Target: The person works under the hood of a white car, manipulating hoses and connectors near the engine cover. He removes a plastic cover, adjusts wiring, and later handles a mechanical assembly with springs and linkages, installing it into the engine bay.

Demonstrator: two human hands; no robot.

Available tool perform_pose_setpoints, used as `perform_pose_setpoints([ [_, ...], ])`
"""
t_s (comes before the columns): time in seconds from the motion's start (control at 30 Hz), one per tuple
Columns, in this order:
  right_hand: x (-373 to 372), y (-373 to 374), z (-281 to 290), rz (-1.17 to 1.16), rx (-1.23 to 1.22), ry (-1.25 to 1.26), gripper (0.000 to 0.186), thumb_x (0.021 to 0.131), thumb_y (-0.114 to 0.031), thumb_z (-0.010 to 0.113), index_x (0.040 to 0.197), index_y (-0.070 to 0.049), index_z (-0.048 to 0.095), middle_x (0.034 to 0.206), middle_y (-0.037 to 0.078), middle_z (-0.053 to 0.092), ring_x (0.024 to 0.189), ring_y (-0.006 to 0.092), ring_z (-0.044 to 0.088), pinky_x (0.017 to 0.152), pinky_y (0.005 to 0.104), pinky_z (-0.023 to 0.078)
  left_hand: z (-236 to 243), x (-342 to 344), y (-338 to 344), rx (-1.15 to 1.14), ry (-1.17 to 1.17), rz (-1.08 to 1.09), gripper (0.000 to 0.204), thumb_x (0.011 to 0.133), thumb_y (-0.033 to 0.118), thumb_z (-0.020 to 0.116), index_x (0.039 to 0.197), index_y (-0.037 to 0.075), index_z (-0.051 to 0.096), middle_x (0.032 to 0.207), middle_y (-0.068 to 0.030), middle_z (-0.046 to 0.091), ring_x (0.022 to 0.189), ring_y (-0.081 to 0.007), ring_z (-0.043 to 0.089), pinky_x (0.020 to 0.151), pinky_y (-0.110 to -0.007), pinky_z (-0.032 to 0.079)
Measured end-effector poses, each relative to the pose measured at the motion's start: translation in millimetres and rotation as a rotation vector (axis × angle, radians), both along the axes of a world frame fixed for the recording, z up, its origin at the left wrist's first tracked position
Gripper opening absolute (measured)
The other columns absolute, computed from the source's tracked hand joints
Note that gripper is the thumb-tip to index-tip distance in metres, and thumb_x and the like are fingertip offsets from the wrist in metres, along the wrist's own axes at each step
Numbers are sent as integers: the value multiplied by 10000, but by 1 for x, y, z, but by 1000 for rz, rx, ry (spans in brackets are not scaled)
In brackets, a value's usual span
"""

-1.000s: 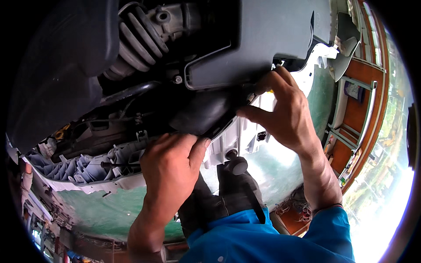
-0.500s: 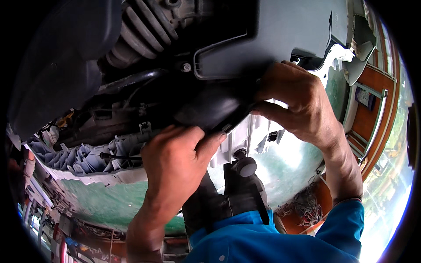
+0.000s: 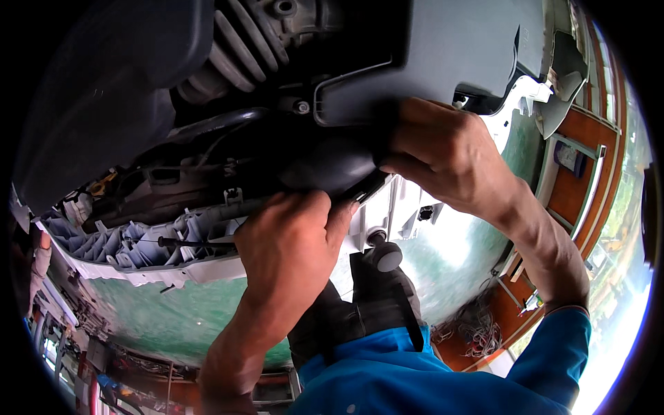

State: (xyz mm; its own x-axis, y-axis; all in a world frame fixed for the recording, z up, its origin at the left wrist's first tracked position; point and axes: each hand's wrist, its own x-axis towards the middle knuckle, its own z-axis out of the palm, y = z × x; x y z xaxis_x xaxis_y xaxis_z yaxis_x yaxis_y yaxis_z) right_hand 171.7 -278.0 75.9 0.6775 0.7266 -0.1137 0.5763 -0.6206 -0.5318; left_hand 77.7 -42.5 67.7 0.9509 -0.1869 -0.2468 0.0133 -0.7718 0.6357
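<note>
Between my hands is a smooth, rounded black plastic part [image 3: 339,164], perhaps an air duct, at the front edge of an open engine bay. My left hand [image 3: 285,238] grips its near left edge, thumb pressed along the rim and fingers curled over the top. My right hand [image 3: 443,155] pinches its right end, with the fingertips partly lost in shadow. Just behind the part sits a large dark grey plastic cover [image 3: 449,55]. Below it runs the white front frame [image 3: 377,207] of the vehicle.
A ribbed hose [image 3: 242,45] and a bolt [image 3: 301,107] lie beyond my hands. A thin black rod [image 3: 197,243] rests on the ribbed white frame at left. A round grey knob-like piece [image 3: 387,256] juts toward my body. Coiled cables [image 3: 481,335] lie on the floor at right.
My right hand has shifted a little left and inward, with the black part still between both hands. My left hand keeps its grip. The whole view has shifted slightly.
</note>
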Motion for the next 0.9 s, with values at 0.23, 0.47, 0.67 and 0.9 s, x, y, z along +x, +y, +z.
perform_pose_setpoints([
  [0.23, -14, -39, 20, -151, 101, -31, 305, 827, 41, 788, 1128, -6, 765, 1162, 146, 698, 989, 272, 722, 801, 376, 626, -3, 3, 8, -121, -62, -58, 289, 839, 196, 860, 730, 78, 619, 725, -84, 653, 686, -297, 663, 589, -411, 521],
  [0.47, -40, -63, 10, -297, 56, -122, 380, 844, 61, 718, 1210, -31, 758, 1235, 151, 715, 1145, 301, 707, 939, 397, 606, 13, 0, 31, -154, -86, -185, 227, 792, 73, 863, 992, 27, 765, 828, -61, 690, 744, -246, 659, 675, -379, 516],
  [0.67, -84, -14, -16, -170, 77, -256, 374, 777, -89, 769, 1149, -71, 805, 1280, 90, 738, 1253, 309, 665, 1015, 424, 583, 10, -3, 39, -114, -92, -227, 197, 849, 73, 785, 1017, -28, 767, 877, -123, 718, 766, -306, 659, 719, -415, 509],
  [0.9, -57, -43, -9, -292, 206, -393, 344, 775, -157, 799, 1099, -43, 778, 1192, 144, 744, 1099, 263, 715, 944, 450, 585, 8, -16, 60, 87, -178, -223, 234, 861, 221, 791, 965, 13, 770, 908, -78, 718, 875, -293, 670, 853, -474, 496],
])
